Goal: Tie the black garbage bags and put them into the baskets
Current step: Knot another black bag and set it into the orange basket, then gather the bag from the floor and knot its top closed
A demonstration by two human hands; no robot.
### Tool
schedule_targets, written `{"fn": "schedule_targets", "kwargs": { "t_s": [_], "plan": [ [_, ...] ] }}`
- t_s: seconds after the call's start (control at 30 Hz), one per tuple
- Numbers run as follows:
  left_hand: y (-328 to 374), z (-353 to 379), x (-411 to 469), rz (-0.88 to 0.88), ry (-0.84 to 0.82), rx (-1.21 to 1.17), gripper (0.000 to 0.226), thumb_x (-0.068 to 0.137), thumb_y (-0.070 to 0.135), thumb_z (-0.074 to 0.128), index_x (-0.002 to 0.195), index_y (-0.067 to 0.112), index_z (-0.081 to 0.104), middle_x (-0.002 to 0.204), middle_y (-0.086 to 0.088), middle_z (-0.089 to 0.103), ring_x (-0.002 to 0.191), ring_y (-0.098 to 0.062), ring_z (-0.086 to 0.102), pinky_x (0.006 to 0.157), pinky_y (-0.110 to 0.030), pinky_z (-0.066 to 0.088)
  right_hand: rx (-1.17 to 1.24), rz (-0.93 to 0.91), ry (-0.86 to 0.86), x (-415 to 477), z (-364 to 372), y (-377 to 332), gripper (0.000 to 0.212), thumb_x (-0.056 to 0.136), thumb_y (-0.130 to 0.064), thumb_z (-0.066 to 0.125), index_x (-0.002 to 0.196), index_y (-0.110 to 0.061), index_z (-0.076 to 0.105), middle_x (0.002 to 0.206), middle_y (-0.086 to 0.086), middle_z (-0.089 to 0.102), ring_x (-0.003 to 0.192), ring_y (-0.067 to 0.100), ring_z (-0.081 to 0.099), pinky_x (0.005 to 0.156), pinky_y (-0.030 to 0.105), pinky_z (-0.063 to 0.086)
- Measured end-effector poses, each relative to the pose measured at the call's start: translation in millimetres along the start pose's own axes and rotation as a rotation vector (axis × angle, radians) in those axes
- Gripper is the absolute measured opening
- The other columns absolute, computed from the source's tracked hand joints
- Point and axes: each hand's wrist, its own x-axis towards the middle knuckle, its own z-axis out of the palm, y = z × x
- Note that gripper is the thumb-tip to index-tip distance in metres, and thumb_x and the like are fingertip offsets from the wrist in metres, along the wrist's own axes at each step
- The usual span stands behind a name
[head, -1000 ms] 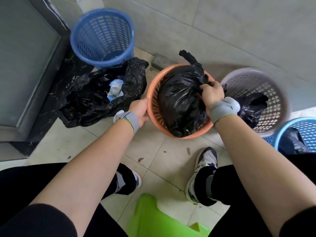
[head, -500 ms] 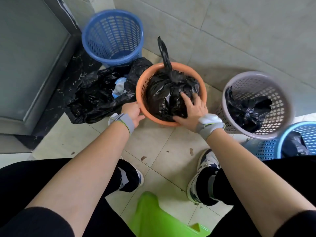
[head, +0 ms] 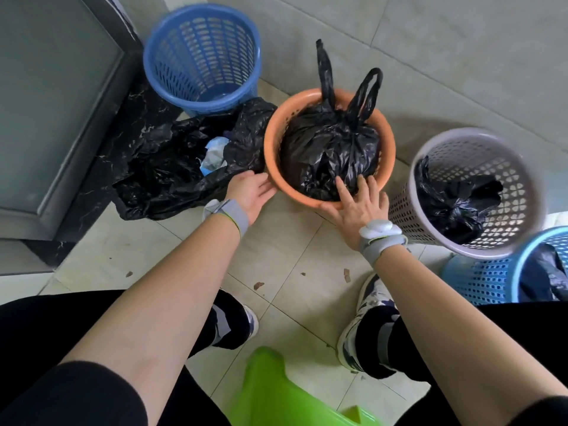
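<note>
Your right hand [head: 358, 207] lies flat, fingers spread, on the tied black plastic garbage bag [head: 329, 149], which sits inside the round orange plastic basket [head: 388, 149] on the floor. Your left hand [head: 250, 195] holds nothing, with its fingers straight, just beside the basket's left rim.

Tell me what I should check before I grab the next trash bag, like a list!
1. Bag in orange basket tied: ok, knotted, handles up.
2. Right hand off it: not ok, fingers rest on it.
3. Left hand free: ok, open, holding nothing.
4. Floor bag tied: not ok, mouth open, rubbish showing.
5. Blue basket free: ok, no bag inside.
</note>
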Motion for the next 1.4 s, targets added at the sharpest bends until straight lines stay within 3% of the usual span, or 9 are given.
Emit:
{"fn": "schedule_targets", "kwargs": {
  "t_s": [0.13, 0.3, 0.4, 0.5, 0.73, 0.9, 0.97, 1.17, 1.4],
  "plan": [
    [0.7, -9.2, 4.8, 0.020, 0.319, 0.059, 0.043, 0.087, 0.021, 0.069, 0.119, 0.007, 0.044, 0.113, -0.015, 0.055, 0.103, -0.023, 0.063, 0.075, -0.046, 0.060, 0.050, 0.112, 0.037, 32.1, -7.5, -9.3, 0.077, 0.092, -0.074, 0.016, 0.157, -0.034, 0.009, 0.164, 0.013, 0.011, 0.152, 0.031, -0.003, 0.120, 0.059, 0.005],
    [10.0, -46.8, 1.3, -0.162, 0.337, -0.103, 0.089, 0.076, 0.076, 0.056, 0.145, 0.023, 0.038, 0.133, -0.016, 0.046, 0.121, -0.032, 0.052, 0.094, -0.052, 0.051, 0.112, 0.162, 0.228, 39.1, -8.6, -24.1, 0.077, 0.093, -0.063, 0.043, 0.154, -0.021, 0.024, 0.155, 0.018, 0.029, 0.145, 0.037, 0.021, 0.118, 0.056, 0.012],
    [11.6, -70.5, 0.4, -0.139, 0.417, -0.068, 0.061, 0.098, 0.046, 0.045, 0.147, 0.013, 0.034, 0.142, -0.015, 0.049, 0.123, -0.031, 0.055, 0.091, -0.041, 0.053, 0.172, 0.131, 0.420, 23.2, -5.4, -33.7, 0.068, 0.088, -0.044, 0.062, 0.145, -0.014, 0.042, 0.134, 0.017, 0.049, 0.122, 0.038, 0.045, 0.104, 0.051, 0.031],
    [8.5, -82.5, -6.0, -0.044, 0.514, -0.042, 0.030, 0.100, 0.008, 0.037, 0.128, 0.011, 0.046, 0.099, -0.014, 0.064, 0.076, -0.021, 0.065, 0.062, -0.031, 0.054, 0.203, 0.035, 0.392, 5.2, -2.9, -38.9, 0.061, 0.087, -0.031, 0.063, 0.141, -0.012, 0.046, 0.127, 0.016, 0.050, 0.112, 0.038, 0.048, 0.093, 0.048, 0.036],
    [-22.6, -80.4, -61.9, -0.093, 0.161, 0.472, 0.021, 0.091, 0.003, 0.049, 0.074, 0.015, 0.046, 0.063, -0.007, 0.049, 0.051, -0.018, 0.045, 0.052, -0.028, 0.048, 0.638, 0.042, 0.205, -21.3, -10.6, -72.6, 0.041, 0.095, -0.038, 0.058, 0.124, -0.010, 0.055, 0.136, 0.008, 0.040, 0.113, 0.033, 0.055, 0.093, 0.037, 0.045],
    [-47.5, -89.9, -85.8, -0.156, -0.095, 0.823, 0.011, 0.086, 0.005, 0.057, 0.082, 0.013, 0.063, 0.069, -0.005, 0.053, 0.060, -0.015, 0.047, 0.053, -0.025, 0.043, 0.827, 0.207, -0.143, -27.4, -1.8, -99.1, 0.106, 0.072, -0.074, 0.066, 0.152, -0.017, 0.026, 0.149, 0.008, 0.041, 0.132, 0.030, 0.046, 0.110, 0.042, 0.039],
    [-49.8, -96.8, -89.0, -0.200, -0.149, 0.859, 0.004, 0.085, 0.018, 0.069, 0.087, 0.015, 0.067, 0.075, -0.003, 0.057, 0.065, -0.015, 0.049, 0.056, -0.026, 0.044, 0.745, 0.251, -0.241, -27.6, 3.7, -94.7, 0.084, 0.077, -0.056, 0.070, 0.145, -0.020, 0.037, 0.137, 0.008, 0.055, 0.123, 0.032, 0.055, 0.102, 0.037, 0.045],
    [-30.2, -118.7, -72.0, 0.093, 0.415, 0.830, 0.039, 0.087, 0.045, 0.055, 0.073, 0.010, 0.063, 0.067, -0.014, 0.055, 0.064, -0.031, 0.052, 0.060, -0.033, 0.040, 0.729, 0.452, -0.315, -30.1, 24.4, -53.3, 0.048, 0.063, -0.052, 0.051, 0.103, -0.026, 0.060, 0.087, 0.001, 0.069, 0.086, 0.032, 0.066, 0.089, 0.040, 0.054],
    [-44.6, -147.9, -47.5, -0.106, 0.613, 1.173, 0.057, 0.083, 0.020, 0.059, 0.135, 0.003, 0.041, 0.136, -0.027, 0.044, 0.123, -0.046, 0.045, 0.103, -0.050, 0.040, 0.742, 0.658, -0.349, -39.0, 50.7, 7.6, 0.045, 0.052, -0.036, 0.066, 0.092, -0.015, 0.066, 0.078, 0.007, 0.069, 0.078, 0.032, 0.068, 0.078, 0.041, 0.061]
  ]
}}
